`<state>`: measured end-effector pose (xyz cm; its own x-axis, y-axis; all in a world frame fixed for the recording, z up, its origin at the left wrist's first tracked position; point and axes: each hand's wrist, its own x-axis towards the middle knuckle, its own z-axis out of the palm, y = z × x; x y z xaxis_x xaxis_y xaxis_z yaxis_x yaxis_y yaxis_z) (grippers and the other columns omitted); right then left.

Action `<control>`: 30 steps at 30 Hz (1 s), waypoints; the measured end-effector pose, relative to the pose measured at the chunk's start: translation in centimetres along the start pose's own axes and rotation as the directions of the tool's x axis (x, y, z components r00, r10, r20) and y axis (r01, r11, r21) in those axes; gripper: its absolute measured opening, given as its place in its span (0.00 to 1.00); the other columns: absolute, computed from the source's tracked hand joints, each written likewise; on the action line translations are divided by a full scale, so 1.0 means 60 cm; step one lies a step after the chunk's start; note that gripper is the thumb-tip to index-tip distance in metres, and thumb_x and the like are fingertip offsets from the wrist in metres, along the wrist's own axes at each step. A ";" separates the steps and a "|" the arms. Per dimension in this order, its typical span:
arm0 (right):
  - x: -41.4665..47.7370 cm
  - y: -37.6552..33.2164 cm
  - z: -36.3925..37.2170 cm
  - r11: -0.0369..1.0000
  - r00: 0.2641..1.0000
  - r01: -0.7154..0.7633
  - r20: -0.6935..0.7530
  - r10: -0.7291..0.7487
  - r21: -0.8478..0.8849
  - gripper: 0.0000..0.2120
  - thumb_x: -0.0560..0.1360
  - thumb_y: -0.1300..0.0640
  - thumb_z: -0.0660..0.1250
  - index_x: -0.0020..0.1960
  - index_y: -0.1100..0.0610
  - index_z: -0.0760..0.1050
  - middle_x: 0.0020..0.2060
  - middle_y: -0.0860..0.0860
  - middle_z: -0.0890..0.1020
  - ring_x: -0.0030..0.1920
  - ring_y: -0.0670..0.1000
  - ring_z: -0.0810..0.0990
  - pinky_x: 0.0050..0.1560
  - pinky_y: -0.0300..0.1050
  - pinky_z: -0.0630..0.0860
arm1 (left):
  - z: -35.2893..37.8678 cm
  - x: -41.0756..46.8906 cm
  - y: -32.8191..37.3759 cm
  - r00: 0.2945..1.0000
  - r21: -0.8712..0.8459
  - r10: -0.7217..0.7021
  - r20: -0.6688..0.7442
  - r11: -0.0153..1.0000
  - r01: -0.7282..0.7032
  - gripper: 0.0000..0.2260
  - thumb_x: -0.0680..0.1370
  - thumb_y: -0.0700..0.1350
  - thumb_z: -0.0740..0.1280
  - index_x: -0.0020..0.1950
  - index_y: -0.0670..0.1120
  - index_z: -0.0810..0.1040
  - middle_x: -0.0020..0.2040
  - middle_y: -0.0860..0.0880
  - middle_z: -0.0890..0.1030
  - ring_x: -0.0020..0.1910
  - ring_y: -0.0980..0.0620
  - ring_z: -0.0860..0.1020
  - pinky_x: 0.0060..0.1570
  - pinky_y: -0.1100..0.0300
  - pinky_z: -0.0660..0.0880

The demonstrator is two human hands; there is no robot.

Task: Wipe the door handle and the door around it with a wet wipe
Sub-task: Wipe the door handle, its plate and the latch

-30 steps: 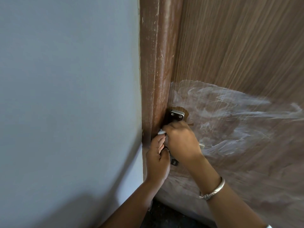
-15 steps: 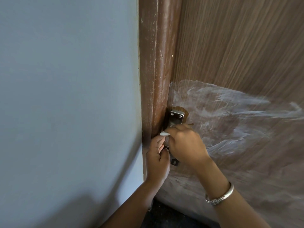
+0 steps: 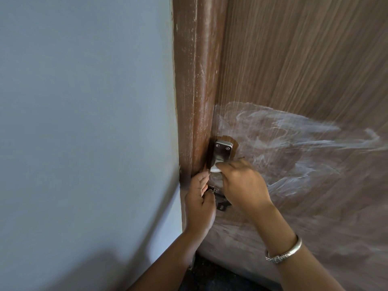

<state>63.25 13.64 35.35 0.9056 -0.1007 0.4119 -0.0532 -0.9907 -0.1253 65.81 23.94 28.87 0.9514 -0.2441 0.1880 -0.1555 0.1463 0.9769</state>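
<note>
My right hand (image 3: pixel 243 185) pinches the wet wipe (image 3: pixel 215 169) onto the door handle (image 3: pixel 222 150) under its top plate | my left hand (image 3: pixel 199 204) by the handle's lower end — its grip I cannot tell | door (image 3: pixel 294 80) streaked white.

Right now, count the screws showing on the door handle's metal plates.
2, both on the top plate: one at its left corner, one at its right. The right hand covers the handle below; more may hide.
</note>
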 end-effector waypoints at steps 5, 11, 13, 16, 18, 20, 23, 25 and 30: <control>-0.011 0.000 0.004 0.995 0.995 0.098 -0.034 -0.099 -0.010 0.14 0.64 0.68 0.71 0.49 0.61 0.82 0.43 0.56 0.85 0.43 0.59 0.82 0.39 0.50 0.81 | 0.000 -0.002 0.004 1.000 -0.014 -0.019 0.007 1.000 0.019 0.22 0.74 0.25 0.56 0.59 0.48 0.72 0.56 0.53 0.77 0.59 0.62 0.75 0.60 0.69 0.69; -0.016 0.007 0.002 0.997 0.999 0.029 -0.043 -0.032 -0.070 0.12 0.63 0.66 0.71 0.47 0.60 0.83 0.40 0.55 0.85 0.42 0.60 0.80 0.36 0.52 0.80 | 0.001 -0.002 0.007 0.999 -0.003 -0.031 0.015 1.000 0.031 0.21 0.74 0.25 0.55 0.62 0.41 0.71 0.60 0.49 0.76 0.61 0.61 0.73 0.62 0.68 0.68; -0.017 0.003 0.004 0.990 0.997 0.058 -0.050 -0.065 -0.131 0.16 0.62 0.66 0.74 0.49 0.59 0.82 0.44 0.53 0.85 0.44 0.60 0.81 0.38 0.52 0.80 | 0.002 -0.003 0.010 0.999 -0.005 -0.034 0.015 0.999 0.035 0.21 0.74 0.24 0.55 0.61 0.43 0.71 0.59 0.50 0.76 0.60 0.62 0.74 0.61 0.69 0.68; -0.022 -0.001 0.010 0.985 0.990 0.101 -0.084 -0.114 -0.143 0.16 0.62 0.65 0.73 0.50 0.57 0.82 0.45 0.52 0.85 0.43 0.58 0.80 0.37 0.50 0.78 | 0.002 -0.004 0.009 1.000 0.016 -0.016 0.006 1.000 0.015 0.21 0.73 0.24 0.55 0.61 0.41 0.72 0.59 0.46 0.77 0.60 0.58 0.75 0.61 0.67 0.70; -0.026 0.002 0.011 0.987 0.988 0.095 -0.112 -0.110 -0.132 0.12 0.64 0.63 0.72 0.47 0.57 0.83 0.42 0.51 0.85 0.42 0.58 0.80 0.37 0.50 0.77 | 0.001 -0.003 0.008 1.000 0.035 -0.001 0.001 0.999 0.001 0.21 0.73 0.24 0.56 0.62 0.40 0.72 0.60 0.44 0.77 0.60 0.55 0.75 0.62 0.63 0.70; -0.032 0.012 0.012 0.991 0.988 0.064 -0.136 -0.080 -0.114 0.10 0.64 0.64 0.71 0.45 0.58 0.83 0.39 0.52 0.85 0.41 0.58 0.80 0.37 0.51 0.78 | 0.000 -0.004 0.009 1.000 0.034 0.003 0.012 0.999 -0.003 0.22 0.73 0.24 0.55 0.62 0.41 0.72 0.60 0.46 0.77 0.60 0.59 0.74 0.61 0.66 0.70; -0.039 0.025 0.012 0.994 0.987 0.015 -0.156 -0.031 -0.105 0.13 0.64 0.65 0.72 0.48 0.59 0.83 0.40 0.53 0.85 0.41 0.59 0.80 0.38 0.51 0.78 | 0.002 -0.005 0.011 0.999 0.047 0.023 0.040 0.999 -0.024 0.25 0.72 0.23 0.54 0.63 0.43 0.70 0.60 0.53 0.75 0.59 0.66 0.73 0.58 0.72 0.68; -0.044 0.030 0.015 0.990 0.985 0.048 -0.160 -0.070 -0.134 0.15 0.64 0.64 0.73 0.50 0.58 0.82 0.44 0.52 0.85 0.43 0.58 0.81 0.39 0.52 0.78 | 0.002 -0.005 0.009 0.997 0.075 0.048 0.056 0.996 -0.052 0.25 0.72 0.23 0.54 0.64 0.42 0.70 0.64 0.53 0.72 0.64 0.61 0.71 0.62 0.67 0.68; -0.062 0.052 0.018 0.989 0.964 0.073 -0.244 -0.102 -0.126 0.11 0.68 0.61 0.66 0.48 0.57 0.82 0.44 0.50 0.85 0.42 0.57 0.80 0.39 0.50 0.76 | 0.002 -0.005 0.007 0.988 0.134 0.115 0.107 0.982 -0.129 0.26 0.73 0.24 0.56 0.66 0.45 0.69 0.68 0.53 0.70 0.69 0.56 0.67 0.68 0.54 0.66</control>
<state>60.16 11.05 32.42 0.7764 -0.0181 0.6300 -0.0395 -0.9990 0.0200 65.42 23.95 29.24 0.8930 -0.3270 0.3091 -0.3115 0.0464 0.9491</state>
